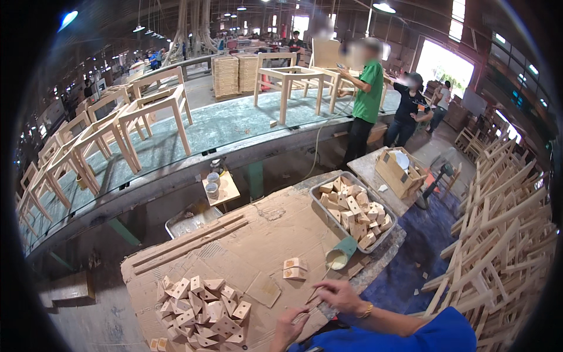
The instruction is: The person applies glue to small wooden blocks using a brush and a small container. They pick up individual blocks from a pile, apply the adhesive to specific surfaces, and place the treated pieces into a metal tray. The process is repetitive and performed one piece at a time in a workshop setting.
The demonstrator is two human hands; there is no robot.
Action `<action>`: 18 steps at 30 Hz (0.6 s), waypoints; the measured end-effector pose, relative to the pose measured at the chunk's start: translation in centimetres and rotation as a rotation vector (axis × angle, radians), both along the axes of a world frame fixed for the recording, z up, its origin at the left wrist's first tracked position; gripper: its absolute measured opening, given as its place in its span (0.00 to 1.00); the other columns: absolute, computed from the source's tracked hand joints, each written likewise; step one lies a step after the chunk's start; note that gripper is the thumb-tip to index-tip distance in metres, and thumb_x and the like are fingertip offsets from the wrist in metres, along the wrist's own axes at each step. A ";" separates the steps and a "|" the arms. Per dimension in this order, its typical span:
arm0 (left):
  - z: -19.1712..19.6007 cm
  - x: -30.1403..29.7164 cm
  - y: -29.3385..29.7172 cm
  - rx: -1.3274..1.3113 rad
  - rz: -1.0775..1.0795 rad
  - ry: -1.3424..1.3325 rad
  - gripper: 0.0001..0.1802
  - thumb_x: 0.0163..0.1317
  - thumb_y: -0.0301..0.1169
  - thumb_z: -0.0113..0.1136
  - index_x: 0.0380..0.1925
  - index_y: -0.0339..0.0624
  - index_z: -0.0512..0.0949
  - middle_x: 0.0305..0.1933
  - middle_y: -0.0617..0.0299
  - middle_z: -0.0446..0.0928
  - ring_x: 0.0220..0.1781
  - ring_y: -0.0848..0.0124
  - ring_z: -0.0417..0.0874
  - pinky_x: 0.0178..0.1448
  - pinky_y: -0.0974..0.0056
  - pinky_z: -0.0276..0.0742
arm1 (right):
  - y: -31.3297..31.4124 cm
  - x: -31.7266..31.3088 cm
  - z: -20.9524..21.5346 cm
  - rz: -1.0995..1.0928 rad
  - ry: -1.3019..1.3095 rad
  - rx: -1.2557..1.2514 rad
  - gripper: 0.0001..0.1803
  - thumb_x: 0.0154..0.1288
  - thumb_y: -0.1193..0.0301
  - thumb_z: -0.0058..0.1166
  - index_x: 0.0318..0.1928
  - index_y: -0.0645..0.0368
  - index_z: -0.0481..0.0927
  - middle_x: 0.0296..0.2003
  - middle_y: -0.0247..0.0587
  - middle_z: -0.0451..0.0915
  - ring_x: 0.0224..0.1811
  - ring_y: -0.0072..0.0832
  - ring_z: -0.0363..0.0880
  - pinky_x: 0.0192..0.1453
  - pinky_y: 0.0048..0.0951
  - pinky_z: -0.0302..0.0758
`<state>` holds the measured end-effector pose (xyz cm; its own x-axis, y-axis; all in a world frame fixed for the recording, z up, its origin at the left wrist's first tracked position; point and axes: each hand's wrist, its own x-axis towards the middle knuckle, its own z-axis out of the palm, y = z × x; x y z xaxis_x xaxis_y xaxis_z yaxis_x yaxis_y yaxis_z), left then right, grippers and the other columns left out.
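Note:
My left hand [288, 327] is low in the middle, its fingers closed near the cardboard's front edge; what they hold, if anything, is too small to tell. Just to its right, my right hand [341, 295] pinches what looks like a thin stick [314, 293]. Beyond the hands, a green cup [347, 249] with pale, creamy stuff inside lies tilted against the tray. Two wooden blocks [295, 268] sit side by side on the cardboard [234, 249]. A heap of drilled wooden blocks [202, 311] lies to the left of my left hand.
A metal tray [392, 230] full of wooden blocks stands at the table's far right. Chair frames [155, 111] line a green conveyor [229, 126] beyond. Stacked wooden frames [498, 234] fill the right side, near a fan [441, 170]. A person in green [368, 91] stands by the conveyor.

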<state>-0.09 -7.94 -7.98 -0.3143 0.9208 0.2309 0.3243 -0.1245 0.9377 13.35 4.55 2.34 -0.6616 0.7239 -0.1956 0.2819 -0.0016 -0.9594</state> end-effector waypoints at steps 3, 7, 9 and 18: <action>-2.0 0.6 -0.8 -0.025 -0.086 -0.129 0.11 0.51 0.26 0.63 0.36 0.39 0.80 0.37 0.54 0.81 0.41 0.63 0.82 0.45 0.65 0.75 | -0.4 2.4 -0.5 -0.237 0.014 0.076 0.12 0.60 0.75 0.50 0.44 0.65 0.77 0.22 0.32 0.77 0.19 0.12 0.71 0.22 0.16 0.68; -2.5 1.5 -0.5 -0.001 -0.228 -0.215 0.11 0.52 0.24 0.62 0.38 0.38 0.80 0.37 0.56 0.81 0.41 0.66 0.82 0.46 0.66 0.75 | -2.0 6.8 -1.5 -0.461 -0.045 0.139 0.11 0.60 0.76 0.50 0.43 0.66 0.78 0.22 0.34 0.78 0.18 0.13 0.70 0.21 0.16 0.68; -2.0 2.0 -0.2 -0.043 -0.293 -0.260 0.12 0.52 0.24 0.61 0.39 0.38 0.80 0.37 0.55 0.81 0.41 0.67 0.82 0.47 0.66 0.75 | -2.5 8.7 -2.1 -0.548 -0.071 0.155 0.11 0.60 0.75 0.50 0.42 0.67 0.78 0.22 0.34 0.77 0.17 0.13 0.70 0.21 0.16 0.68; -2.5 2.4 1.7 -0.182 -0.290 -0.158 0.12 0.54 0.25 0.60 0.40 0.38 0.80 0.38 0.57 0.81 0.43 0.69 0.81 0.49 0.67 0.74 | 2.7 16.5 -10.8 -0.850 -0.065 0.008 0.10 0.59 0.74 0.48 0.38 0.67 0.77 0.20 0.37 0.76 0.15 0.18 0.72 0.17 0.18 0.67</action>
